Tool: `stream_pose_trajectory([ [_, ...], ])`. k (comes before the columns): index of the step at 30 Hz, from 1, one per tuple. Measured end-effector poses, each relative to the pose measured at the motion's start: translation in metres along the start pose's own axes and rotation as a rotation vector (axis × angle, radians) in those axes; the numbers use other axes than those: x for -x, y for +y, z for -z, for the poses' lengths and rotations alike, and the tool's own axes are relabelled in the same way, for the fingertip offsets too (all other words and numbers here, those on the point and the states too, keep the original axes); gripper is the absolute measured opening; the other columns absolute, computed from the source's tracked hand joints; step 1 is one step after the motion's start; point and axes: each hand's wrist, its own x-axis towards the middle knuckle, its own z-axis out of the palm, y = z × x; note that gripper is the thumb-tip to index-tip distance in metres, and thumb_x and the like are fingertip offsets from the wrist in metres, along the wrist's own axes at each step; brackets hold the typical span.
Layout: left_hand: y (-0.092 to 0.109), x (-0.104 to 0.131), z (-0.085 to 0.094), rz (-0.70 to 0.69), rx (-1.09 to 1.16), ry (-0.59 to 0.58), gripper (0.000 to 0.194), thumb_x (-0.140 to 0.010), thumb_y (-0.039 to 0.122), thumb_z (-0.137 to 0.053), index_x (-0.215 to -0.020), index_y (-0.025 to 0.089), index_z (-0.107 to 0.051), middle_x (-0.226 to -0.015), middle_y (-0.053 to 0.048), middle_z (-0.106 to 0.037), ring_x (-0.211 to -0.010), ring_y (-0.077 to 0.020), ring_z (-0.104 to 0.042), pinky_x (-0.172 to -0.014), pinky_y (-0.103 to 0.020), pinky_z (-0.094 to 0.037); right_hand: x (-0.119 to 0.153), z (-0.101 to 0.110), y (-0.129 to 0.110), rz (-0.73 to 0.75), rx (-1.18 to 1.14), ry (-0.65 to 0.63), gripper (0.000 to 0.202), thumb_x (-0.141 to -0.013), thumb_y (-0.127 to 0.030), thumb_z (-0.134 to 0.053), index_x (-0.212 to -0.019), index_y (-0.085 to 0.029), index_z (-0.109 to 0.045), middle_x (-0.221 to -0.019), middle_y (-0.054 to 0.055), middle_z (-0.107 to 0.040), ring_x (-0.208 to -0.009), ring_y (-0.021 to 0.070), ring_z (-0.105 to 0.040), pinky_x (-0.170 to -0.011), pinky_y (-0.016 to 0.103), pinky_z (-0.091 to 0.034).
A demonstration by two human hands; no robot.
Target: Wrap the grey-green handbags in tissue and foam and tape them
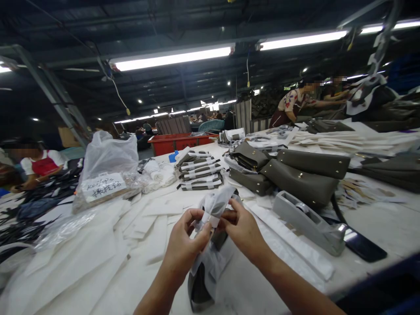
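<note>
A dark strap, partly wrapped in thin white paper, is held up over the near part of the table. My left hand pinches the wrapped bundle from the left, thumb and fingers on a white band around it. From the right, my right hand grips the same bundle with bent fingers, close to the left fingertips. The strap's lower loop hangs toward me. Beyond my hands lies a stack of similar wrapped straps with white bands.
Olive bags, a grey tape dispenser and a black phone are on the right. White sheets and a labelled plastic bag lie left. A red bin stands behind; people work at both sides.
</note>
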Motion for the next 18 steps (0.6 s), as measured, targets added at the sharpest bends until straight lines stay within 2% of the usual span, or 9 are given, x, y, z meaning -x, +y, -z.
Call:
stream_pose_trajectory([
  [3, 0.001, 0.000, 0.002, -0.013, 0.007, 0.001, 0.030, -0.077, 0.043, -0.069, -0.091, 0.019, -0.059, -0.084, -0.004, -0.067, -0.075, -0.0178, -0.062, -0.054, -0.021, -0.045, -0.003, -0.008, 0.001, 0.050, 0.008, -0.004, 0.031, -0.077, -0.018, -0.058, -0.108, -0.021, -0.053, -0.084, 0.000, -0.073, -0.062, 0.0156, -0.066, -0.058, 0.027, -0.056],
  [5, -0.001, 0.000, 0.003, -0.002, 0.018, -0.030, 0.031, -0.078, 0.044, -0.069, -0.092, 0.018, -0.059, -0.086, -0.005, -0.067, -0.074, -0.0176, -0.062, -0.053, -0.020, -0.044, -0.004, -0.010, 0.001, 0.057, 0.054, 0.024, 0.028, -0.077, -0.017, -0.058, -0.104, -0.022, -0.053, -0.087, 0.000, -0.072, -0.060, 0.0140, -0.064, -0.050, 0.023, -0.052],
  [7, -0.002, 0.001, 0.004, 0.016, 0.018, -0.081, 0.032, -0.079, 0.045, -0.068, -0.094, 0.019, -0.059, -0.088, -0.005, -0.068, -0.073, -0.0174, -0.063, -0.053, -0.020, -0.044, -0.004, -0.010, 0.002, 0.060, 0.093, 0.058, 0.028, -0.077, -0.016, -0.060, -0.104, -0.022, -0.054, -0.091, 0.001, -0.071, -0.060, 0.0132, -0.063, -0.049, 0.021, -0.050],
  [10, -0.003, 0.002, 0.005, -0.005, 0.018, -0.057, 0.033, -0.079, 0.047, -0.067, -0.096, 0.019, -0.061, -0.089, -0.006, -0.069, -0.079, -0.0193, -0.065, -0.061, -0.023, -0.049, 0.001, -0.004, -0.001, 0.031, -0.003, 0.014, 0.033, -0.080, -0.020, -0.065, -0.111, -0.021, -0.056, -0.099, 0.004, -0.072, -0.073, 0.0162, -0.067, -0.065, 0.027, -0.055],
  [13, -0.003, 0.003, 0.006, -0.008, 0.006, 0.024, 0.036, -0.079, 0.050, -0.066, -0.097, 0.019, -0.063, -0.091, -0.006, -0.070, -0.080, -0.0205, -0.067, -0.064, -0.026, -0.052, 0.011, 0.001, -0.011, -0.071, -0.256, -0.176, 0.045, -0.086, -0.030, -0.068, -0.128, -0.021, -0.053, -0.112, 0.008, -0.070, -0.101, 0.0208, -0.067, -0.090, 0.035, -0.053],
  [15, -0.004, 0.003, 0.006, -0.009, -0.053, 0.037, 0.038, -0.079, 0.051, -0.066, -0.098, 0.019, -0.064, -0.091, -0.006, -0.070, -0.078, -0.0204, -0.067, -0.061, -0.026, -0.053, 0.017, 0.000, -0.017, -0.093, -0.367, -0.254, 0.050, -0.089, -0.036, -0.068, -0.134, -0.023, -0.051, -0.121, 0.008, -0.067, -0.113, 0.0214, -0.063, -0.100, 0.037, -0.048],
  [18, -0.006, 0.003, 0.005, -0.058, -0.160, 0.011, 0.037, -0.080, 0.051, -0.066, -0.100, 0.019, -0.063, -0.092, -0.005, -0.070, -0.079, -0.0212, -0.068, -0.057, -0.024, -0.053, 0.016, -0.005, -0.019, -0.036, -0.382, -0.184, 0.051, -0.084, -0.038, -0.075, -0.128, -0.024, -0.054, -0.118, 0.007, -0.069, -0.111, 0.0222, -0.064, -0.101, 0.038, -0.048],
])
